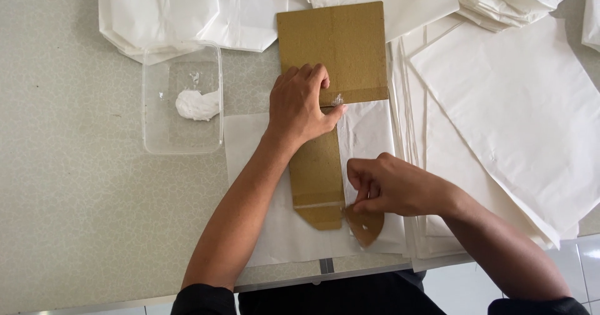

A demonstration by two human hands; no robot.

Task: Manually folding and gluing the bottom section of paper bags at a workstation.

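A brown cardboard template [332, 43] lies on a white paper sheet [250, 146] in the middle of the table. My left hand [301, 105] presses flat on the cardboard, with a smear of white paste on a fingertip. My right hand [390, 187] pinches the edge of a folded white paper flap [369, 130] over the cardboard's lower right part. A rounded brown tab [365, 227] sticks out under that hand.
A clear plastic tray [153, 121] holding a lump of white paste [197, 104] stands to the left. Stacks of white paper sheets [512, 102] lie to the right, and folded white paper bags [187, 9] along the back. The table's front edge [281, 280] is near my body.
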